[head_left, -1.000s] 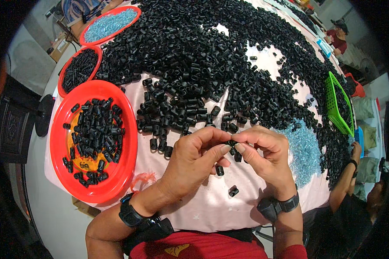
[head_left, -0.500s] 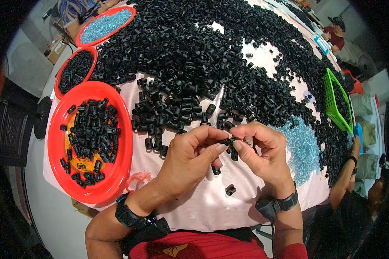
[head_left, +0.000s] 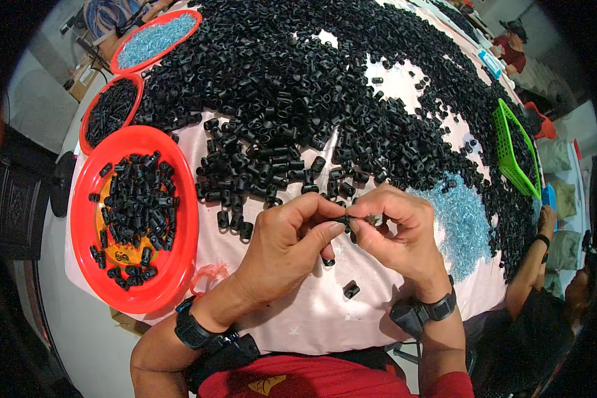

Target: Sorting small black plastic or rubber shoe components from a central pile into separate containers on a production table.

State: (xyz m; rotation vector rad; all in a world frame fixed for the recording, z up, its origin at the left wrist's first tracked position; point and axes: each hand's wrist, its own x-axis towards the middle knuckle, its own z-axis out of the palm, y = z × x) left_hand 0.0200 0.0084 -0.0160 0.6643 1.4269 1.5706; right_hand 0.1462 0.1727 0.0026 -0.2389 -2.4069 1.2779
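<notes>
Fingertips of both hands meet over the near part of the table, pinching a small black plastic part (head_left: 346, 221). My left hand (head_left: 288, 239) is closed on its left end, thumb and forefinger together. My right hand (head_left: 398, 229) is closed on its other end; something small and pale shows among its fingers, too covered to name. Below the fingers a loose black sleeve (head_left: 351, 289) lies on the pink cloth, and another black piece (head_left: 328, 263) sits just under my left fingertips. Ahead of my hands spreads a heap of black plastic sleeves (head_left: 265, 152).
At left stands a red oval tray (head_left: 79, 245) holding black pieces. Behind it are a red bowl of thin black parts (head_left: 113, 109) and a red tray of clear bluish pieces (head_left: 156, 43). Clear bluish pieces (head_left: 461, 219) lie heaped at right, near a green basket (head_left: 507, 149). Other people sit around the table.
My fingertips have drawn closer together around the black part, which is now more covered. The whole view has shifted slightly; the trays and heap look unchanged.
</notes>
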